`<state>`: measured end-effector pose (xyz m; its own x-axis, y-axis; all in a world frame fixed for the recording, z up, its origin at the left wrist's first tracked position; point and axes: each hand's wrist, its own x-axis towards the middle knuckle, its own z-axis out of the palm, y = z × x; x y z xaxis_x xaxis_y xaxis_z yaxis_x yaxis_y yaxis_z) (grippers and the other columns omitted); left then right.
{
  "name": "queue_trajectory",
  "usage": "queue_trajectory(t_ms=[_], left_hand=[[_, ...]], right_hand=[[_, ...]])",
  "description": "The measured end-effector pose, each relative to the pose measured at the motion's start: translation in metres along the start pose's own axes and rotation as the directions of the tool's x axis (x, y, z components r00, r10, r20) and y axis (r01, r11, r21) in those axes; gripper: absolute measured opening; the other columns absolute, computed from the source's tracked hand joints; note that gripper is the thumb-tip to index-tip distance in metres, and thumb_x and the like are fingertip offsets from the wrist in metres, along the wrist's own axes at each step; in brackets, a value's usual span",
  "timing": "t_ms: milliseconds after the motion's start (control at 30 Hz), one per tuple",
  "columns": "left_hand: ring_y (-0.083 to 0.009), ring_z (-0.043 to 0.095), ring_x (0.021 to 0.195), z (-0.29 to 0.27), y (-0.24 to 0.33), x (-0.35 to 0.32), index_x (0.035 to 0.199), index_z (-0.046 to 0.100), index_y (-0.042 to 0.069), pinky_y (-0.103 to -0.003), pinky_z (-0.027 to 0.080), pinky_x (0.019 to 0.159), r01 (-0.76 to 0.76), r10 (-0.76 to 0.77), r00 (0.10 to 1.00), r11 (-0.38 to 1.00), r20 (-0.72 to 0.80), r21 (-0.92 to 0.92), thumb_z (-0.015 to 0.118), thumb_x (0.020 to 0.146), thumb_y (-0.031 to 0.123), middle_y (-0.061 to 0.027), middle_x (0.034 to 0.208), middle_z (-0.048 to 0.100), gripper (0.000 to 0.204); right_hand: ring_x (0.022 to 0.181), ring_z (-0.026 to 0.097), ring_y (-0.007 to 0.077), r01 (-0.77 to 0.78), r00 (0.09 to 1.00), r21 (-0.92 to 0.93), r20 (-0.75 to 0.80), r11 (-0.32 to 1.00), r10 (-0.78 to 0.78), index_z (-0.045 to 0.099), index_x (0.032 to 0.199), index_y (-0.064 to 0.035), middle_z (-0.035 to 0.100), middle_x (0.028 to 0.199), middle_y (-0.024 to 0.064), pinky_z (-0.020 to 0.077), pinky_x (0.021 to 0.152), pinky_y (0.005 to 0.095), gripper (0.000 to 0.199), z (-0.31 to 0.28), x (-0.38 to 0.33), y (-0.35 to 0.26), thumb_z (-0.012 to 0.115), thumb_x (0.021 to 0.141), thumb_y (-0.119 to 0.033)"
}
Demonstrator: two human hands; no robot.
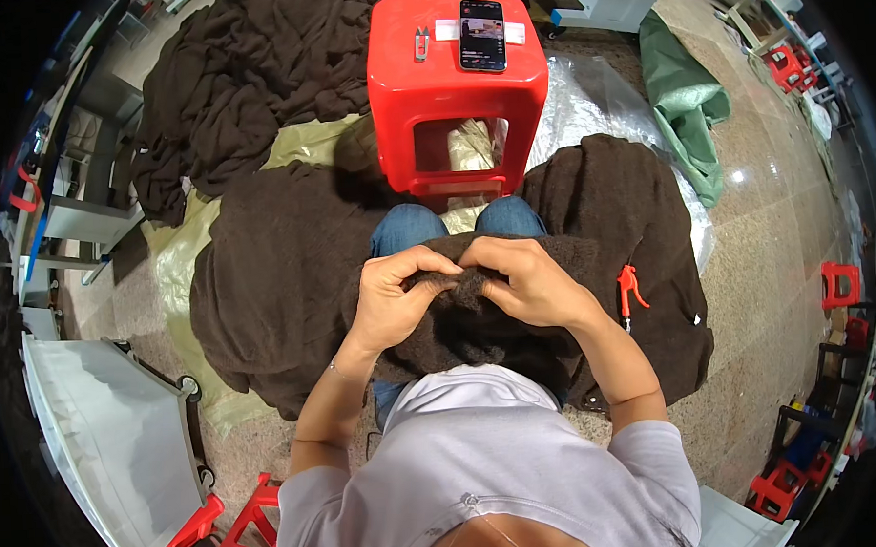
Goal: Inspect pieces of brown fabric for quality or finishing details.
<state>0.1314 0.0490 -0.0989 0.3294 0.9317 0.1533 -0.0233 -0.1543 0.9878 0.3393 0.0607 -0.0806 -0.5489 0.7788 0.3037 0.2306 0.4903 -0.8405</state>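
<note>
Dark brown fuzzy fabric [441, 347] is draped across my lap and spreads to both sides of my knees. My left hand [395, 290] pinches a fold of it between thumb and fingers. Close beside it, my right hand [526, 279] pinches the same fold, the fingertips of both hands almost meeting above my thighs. The fabric between the hands is bunched up. On the brown cloth to the right of my right hand lies a red-handled air blow gun [629, 292].
Ahead stands a red plastic stool [459, 92] bearing a phone [482, 37] and small thread snips [422, 44]. A heap of brown fabric [224, 77] lies far left. Green sheeting [680, 106] is at the far right; a white wheeled cart [113, 434] stands near left.
</note>
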Motion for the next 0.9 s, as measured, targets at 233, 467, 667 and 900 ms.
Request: queue_trajectory(t_ms=[233, 467, 667, 900], left_hand=[[-0.0118, 0.065, 0.081, 0.031, -0.002, -0.013, 0.092, 0.067, -0.003, -0.024, 0.052, 0.076, -0.125, 0.161, 0.918, 0.985, -0.361, 0.121, 0.067, 0.083, -0.01, -0.008, 0.088, 0.071, 0.011], [-0.0128, 0.065, 0.086, 0.038, -0.003, -0.011, 0.1, 0.068, -0.004, -0.023, 0.051, 0.078, -0.131, 0.203, 0.889, 0.972, -0.41, 0.197, 0.061, 0.086, -0.011, -0.0098, 0.092, 0.07, 0.016], [-0.0126, 0.064, 0.084, -0.011, -0.023, -0.014, 0.1, 0.07, -0.004, -0.023, 0.048, 0.074, 0.098, -0.03, 0.984, 0.916, -0.177, 0.389, 0.057, 0.079, -0.012, -0.0086, 0.09, 0.068, 0.026], [-0.0087, 0.064, 0.08, -0.036, -0.009, -0.019, 0.099, 0.069, -0.004, -0.022, 0.05, 0.075, 0.37, -0.496, 0.865, 0.73, -0.075, -0.574, 0.067, 0.089, 0.004, -0.0058, 0.092, 0.071, 0.014]], right_hand=[[0.056, 0.055, 0.0298, 0.06, 0.927, -0.395, -0.319, 0.917, -0.198, 0.048, 0.076, -0.0044, 0.048, 0.068, 0.0105, 0.0446, 0.049, 0.0384, 0.03, 0.036, -0.009, -0.006, 0.073, 0.061, -0.002], [0.056, 0.055, 0.0289, -0.03, 0.813, -0.481, -0.522, 0.876, -0.259, 0.058, 0.085, -0.0011, 0.049, 0.068, 0.0115, 0.0451, 0.05, 0.036, 0.028, 0.056, -0.007, -0.001, 0.069, 0.06, 0.005], [0.066, 0.054, 0.0126, -0.314, 0.715, 0.038, -0.648, 0.949, 0.262, 0.061, 0.092, -0.0003, 0.057, 0.076, 0.0009, 0.0449, 0.063, 0.0254, 0.019, 0.031, -0.013, 0.013, 0.056, 0.075, 0.007], [0.086, 0.052, 0.0079, -0.287, 0.836, 0.322, -0.376, 0.902, 0.4, 0.061, 0.117, -0.0033, 0.055, 0.103, 0.0029, 0.0425, 0.07, 0.0222, 0.036, -0.007, -0.014, 0.032, 0.064, 0.084, -0.016]])
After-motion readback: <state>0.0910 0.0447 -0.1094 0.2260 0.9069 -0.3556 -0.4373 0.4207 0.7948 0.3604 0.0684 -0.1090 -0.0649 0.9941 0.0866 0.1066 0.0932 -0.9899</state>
